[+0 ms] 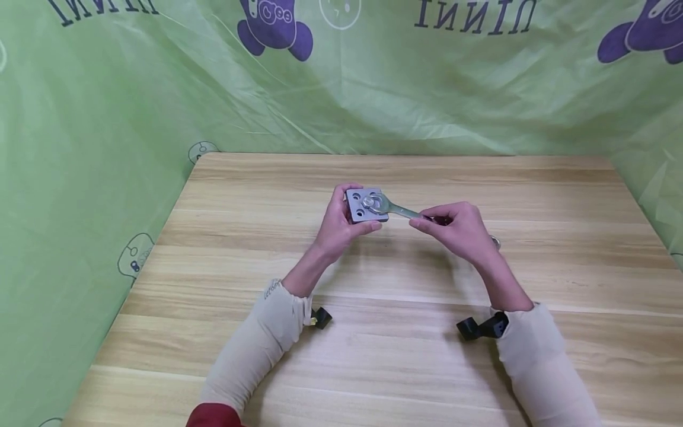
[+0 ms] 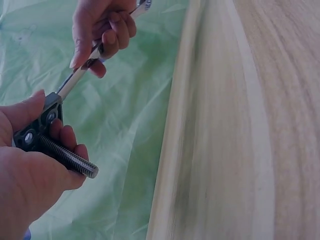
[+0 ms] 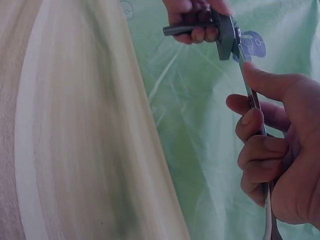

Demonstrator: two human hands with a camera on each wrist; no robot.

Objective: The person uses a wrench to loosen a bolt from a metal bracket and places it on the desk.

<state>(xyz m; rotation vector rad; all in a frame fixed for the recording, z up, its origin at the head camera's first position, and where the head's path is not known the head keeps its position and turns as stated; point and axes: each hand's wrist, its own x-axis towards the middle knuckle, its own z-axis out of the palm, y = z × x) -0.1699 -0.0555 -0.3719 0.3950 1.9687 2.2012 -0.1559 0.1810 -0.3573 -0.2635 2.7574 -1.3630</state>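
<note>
My left hand (image 1: 338,224) grips a grey square plate (image 1: 358,206) with round holes by its edges, thumb along the near side. A threaded bolt (image 2: 70,155) passes through the plate, its shank sticking out of the back beside my left fingers. On the front face, the open jaw of a metal wrench (image 1: 397,209) sits around the bolt's head. My right hand (image 1: 460,230) holds the wrench by its handle, thumb and fingers curled round it. The wrench's far end shows just past the right wrist. Both hands are raised above the table.
The wood-grain table (image 1: 384,367) stretches beneath both arms. A green printed sheet (image 1: 341,107) hangs behind the table and along its sides. Black wrist cameras (image 1: 475,328) are strapped near the cuffs of the light sleeves.
</note>
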